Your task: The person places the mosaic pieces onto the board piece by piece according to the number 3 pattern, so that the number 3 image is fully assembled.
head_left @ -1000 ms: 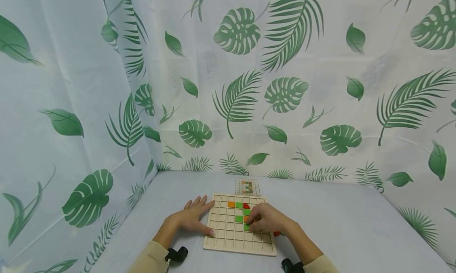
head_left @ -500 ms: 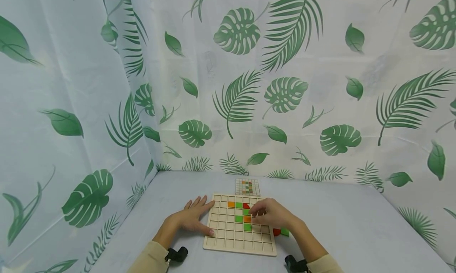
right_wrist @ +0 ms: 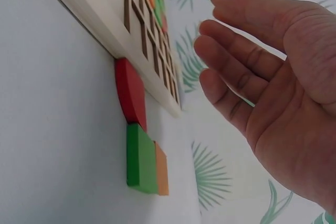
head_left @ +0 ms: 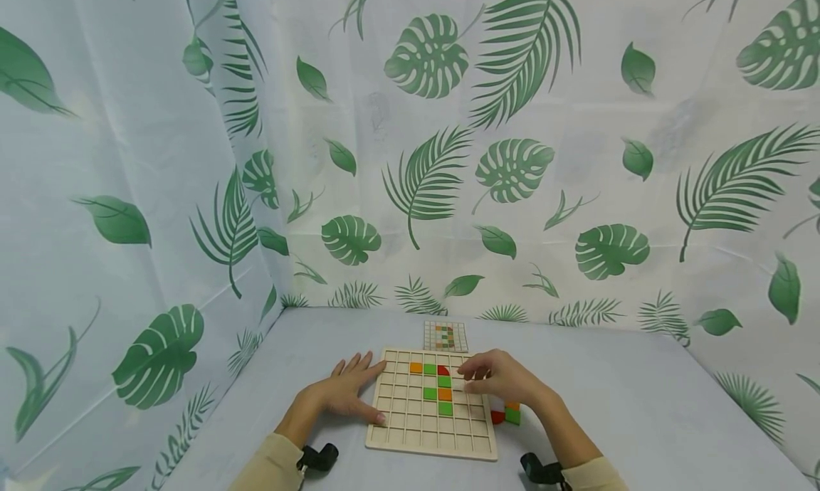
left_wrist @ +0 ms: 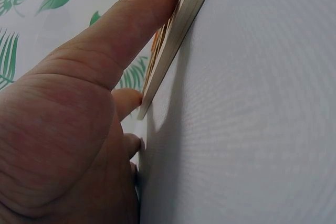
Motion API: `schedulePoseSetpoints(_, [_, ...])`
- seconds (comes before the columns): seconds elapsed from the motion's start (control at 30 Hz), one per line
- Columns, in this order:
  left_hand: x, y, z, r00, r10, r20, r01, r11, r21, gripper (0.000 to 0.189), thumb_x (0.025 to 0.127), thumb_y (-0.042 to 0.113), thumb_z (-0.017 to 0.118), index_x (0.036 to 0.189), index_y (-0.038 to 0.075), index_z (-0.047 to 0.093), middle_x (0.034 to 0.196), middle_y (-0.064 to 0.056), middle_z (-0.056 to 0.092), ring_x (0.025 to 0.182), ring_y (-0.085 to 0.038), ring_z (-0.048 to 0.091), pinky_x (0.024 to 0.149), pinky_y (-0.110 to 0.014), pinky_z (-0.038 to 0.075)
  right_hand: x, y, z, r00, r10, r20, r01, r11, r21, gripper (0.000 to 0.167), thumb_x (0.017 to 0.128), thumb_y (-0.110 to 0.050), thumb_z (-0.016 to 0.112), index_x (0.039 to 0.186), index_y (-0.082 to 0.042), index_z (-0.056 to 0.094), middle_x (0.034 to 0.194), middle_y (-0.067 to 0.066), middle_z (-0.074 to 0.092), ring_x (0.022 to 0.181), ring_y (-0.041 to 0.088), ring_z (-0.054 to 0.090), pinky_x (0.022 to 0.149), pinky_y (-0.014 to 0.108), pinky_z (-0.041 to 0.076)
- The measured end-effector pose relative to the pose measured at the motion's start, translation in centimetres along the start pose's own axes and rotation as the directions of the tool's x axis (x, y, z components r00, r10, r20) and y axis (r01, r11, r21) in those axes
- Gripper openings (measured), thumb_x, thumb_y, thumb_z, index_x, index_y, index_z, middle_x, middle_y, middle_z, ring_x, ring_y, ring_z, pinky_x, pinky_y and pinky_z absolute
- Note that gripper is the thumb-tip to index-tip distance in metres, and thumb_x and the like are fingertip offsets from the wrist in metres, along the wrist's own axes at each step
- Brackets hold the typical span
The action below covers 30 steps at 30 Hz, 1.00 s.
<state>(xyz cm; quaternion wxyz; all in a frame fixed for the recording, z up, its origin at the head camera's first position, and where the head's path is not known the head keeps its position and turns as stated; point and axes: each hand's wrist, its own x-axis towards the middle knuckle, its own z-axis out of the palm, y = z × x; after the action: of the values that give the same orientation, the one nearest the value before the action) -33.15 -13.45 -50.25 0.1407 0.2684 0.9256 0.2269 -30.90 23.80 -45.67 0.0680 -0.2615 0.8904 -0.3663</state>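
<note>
A wooden grid board lies on the table, with orange, green and red tiles set in some cells, among them a green tile and a red quarter-round tile. My left hand rests spread at the board's left edge, thumb and fingertips touching its rim. Above the board's right side hovers my right hand, its fingers loosely bent and nothing between them in the right wrist view. Beside the right edge lie a red rounded block, a green block and an orange block.
Behind the board lies a small pattern card printed with a coloured grid. A leaf-printed curtain bounds the white table at the back and left.
My right hand has lifted off the green tile in the lower cell and moved right, uncovering it and the loose blocks beside the board. The left hand stays where it was.
</note>
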Motion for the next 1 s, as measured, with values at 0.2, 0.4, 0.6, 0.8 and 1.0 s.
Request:
schedulePoseSetpoints(0.2, [-0.1,0.2,-0.1,1.0,-0.007,0.001,0.007,1.0,0.004,0.118,0.075,0.076,0.076,0.167,0.024,0.025,0.175,-0.018,0.008,0.163,-0.04,0.001,0.129,-0.064,0.002,-0.4,0.4,-0.7,1.0,-0.005,-0.013,0.005,1.0,-0.012,0.03,0.091,-0.016,0.081,0.118,-0.004,0.077,0.105,0.012,0.076,0.087,0.018,0.063,0.073,0.023,0.053])
schedulePoseSetpoints(0.4, [-0.1,0.3,-0.2,1.0,-0.014,0.001,0.014,1.0,0.008,0.119,0.074,0.077,0.076,0.167,0.025,0.024,0.175,-0.017,0.008,0.163,-0.039,0.001,0.129,-0.063,0.002,-0.7,0.8,-1.1,1.0,0.01,-0.009,-0.01,1.0,-0.014,0.029,0.091,-0.016,0.081,0.118,-0.004,0.077,0.105,0.011,0.076,0.086,0.018,0.062,0.07,0.024,0.053])
schedulePoseSetpoints(0.6, [0.0,0.2,-0.1,1.0,-0.012,0.003,0.012,1.0,0.002,0.118,0.075,0.076,0.077,0.167,0.023,0.025,0.175,-0.018,0.009,0.163,-0.04,0.002,0.129,-0.064,0.002,-1.0,1.2,-1.5,0.999,0.039,0.013,-0.039,0.999,-0.005,0.028,0.092,-0.014,0.079,0.118,-0.006,0.077,0.106,0.013,0.075,0.088,0.019,0.062,0.07,0.025,0.053])
schedulePoseSetpoints(0.8, [-0.1,0.3,-0.1,1.0,-0.009,-0.001,0.009,1.0,0.01,0.119,0.074,0.076,0.077,0.167,0.023,0.025,0.175,-0.018,0.009,0.163,-0.04,0.002,0.129,-0.064,0.003,-1.4,1.2,-1.7,0.999,0.036,0.014,-0.037,0.999,0.012,0.025,0.091,-0.014,0.08,0.114,-0.006,0.078,0.107,0.013,0.074,0.087,0.018,0.062,0.071,0.025,0.053])
schedulePoseSetpoints(1.0, [0.0,0.2,-0.1,1.0,-0.01,-0.002,0.01,1.0,0.012,0.119,0.074,0.077,0.077,0.167,0.024,0.025,0.175,-0.018,0.009,0.163,-0.04,0.002,0.129,-0.064,0.003,-1.7,1.2,-1.9,0.998,0.066,0.014,-0.067,0.997,0.028,0.023,0.088,-0.012,0.082,0.11,-0.005,0.078,0.104,0.009,0.074,0.088,0.023,0.061,0.069,0.027,0.053])
